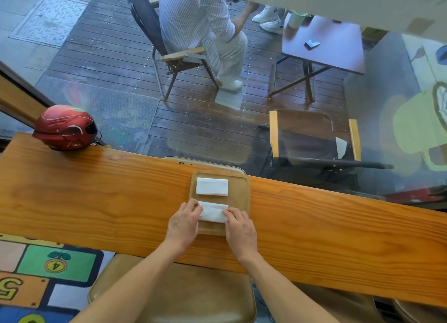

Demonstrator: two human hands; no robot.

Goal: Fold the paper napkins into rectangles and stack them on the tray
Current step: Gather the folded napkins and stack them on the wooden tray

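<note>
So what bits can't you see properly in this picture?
Head view only:
- Near napkin: both ends covered by the left hand and right hand, so the grip and fold edges are hidden.
- Tray: near corners under the hands.
- Far napkin: number of layers too small to tell.
- Helmet: far side hidden.

Wooden bench (96, 201) at window glass, deck beyond.
Red helmet (65, 127) on bench; outside, dark plank decking (108, 51), folding chairs (314, 138), small table (324, 44).
</note>
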